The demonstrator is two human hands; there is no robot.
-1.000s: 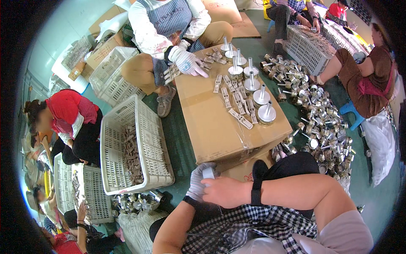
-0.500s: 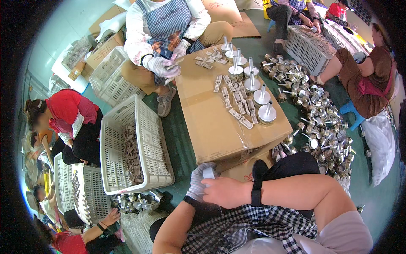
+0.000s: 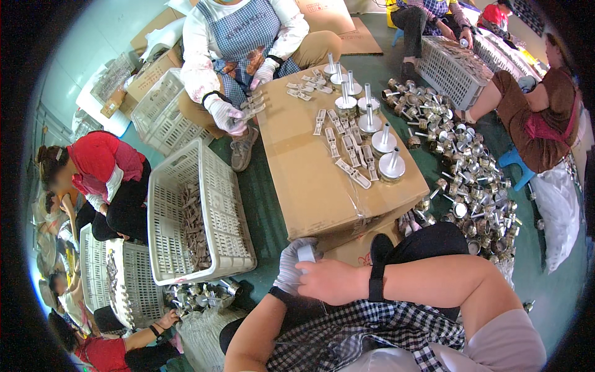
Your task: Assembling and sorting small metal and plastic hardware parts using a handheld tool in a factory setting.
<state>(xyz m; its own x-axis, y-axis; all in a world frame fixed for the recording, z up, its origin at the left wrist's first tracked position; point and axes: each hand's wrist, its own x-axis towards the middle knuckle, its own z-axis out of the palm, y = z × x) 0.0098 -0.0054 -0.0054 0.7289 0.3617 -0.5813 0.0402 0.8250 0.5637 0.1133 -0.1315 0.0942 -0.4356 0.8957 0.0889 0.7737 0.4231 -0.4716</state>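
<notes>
Just in front of the near edge of the cardboard box (image 3: 322,214), my two hands meet. My left hand (image 3: 289,268), in a pale grey glove, is closed around a small whitish piece (image 3: 305,253), rounded and roughly cylindrical; its exact kind cannot be made out. Bare and closed, my right hand (image 3: 331,282) presses its fingertips against that piece from the right. Its fingers are partly hidden. On the box stand several round metal pieces with upright stems (image 3: 383,144). Beside them lie several pale metal clips (image 3: 350,152).
Across the box, a person's gloved hand (image 3: 226,116) holds clips. Left of the box stands a white plastic basket (image 3: 162,217) with clips inside. Stemmed metal cups (image 3: 465,186) are heaped on the floor at right. Other people sit around, near a grey crate (image 3: 443,74).
The person across has lowered one gloved hand slightly and fanned out the clips near the box edge. At lower left another person's arm has shifted. My hands have stayed in place.
</notes>
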